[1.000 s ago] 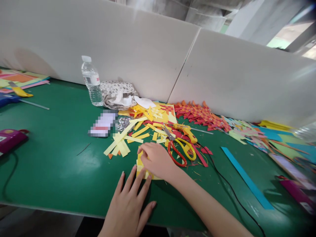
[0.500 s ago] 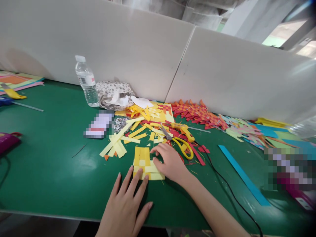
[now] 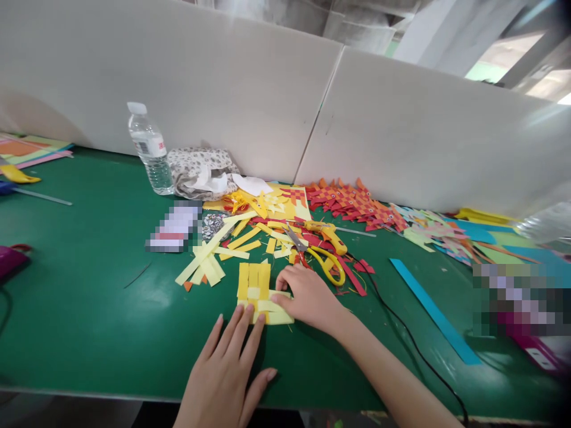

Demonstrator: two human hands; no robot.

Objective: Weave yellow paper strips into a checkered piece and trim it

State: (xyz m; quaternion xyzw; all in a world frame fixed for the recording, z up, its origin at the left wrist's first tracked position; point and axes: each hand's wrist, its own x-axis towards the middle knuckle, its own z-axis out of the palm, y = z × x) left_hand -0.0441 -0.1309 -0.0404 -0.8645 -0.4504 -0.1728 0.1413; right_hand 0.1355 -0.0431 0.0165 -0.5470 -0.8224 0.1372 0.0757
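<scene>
A small woven piece of yellow paper strips (image 3: 257, 291) lies flat on the green table (image 3: 89, 297). My left hand (image 3: 227, 368) rests open and flat, its fingertips pressing the near edge of the woven piece. My right hand (image 3: 307, 297) sits at the piece's right side with fingers curled, the fingertips pinching a pale yellow strip there. Red and yellow scissors (image 3: 319, 255) lie just beyond my right hand among loose yellow and red strips (image 3: 241, 238).
A water bottle (image 3: 149, 154) and a patterned cloth pouch (image 3: 200, 169) stand by the white partition. Woven red-orange paper pieces (image 3: 352, 202) and pastel ones (image 3: 428, 229) lie to the right. A blue strip (image 3: 435, 309) and a black cable (image 3: 410, 345) cross the table at right.
My right hand slid from on top of the woven piece to its right side, uncovering it. The left hand kept its fingertips on the near edge.
</scene>
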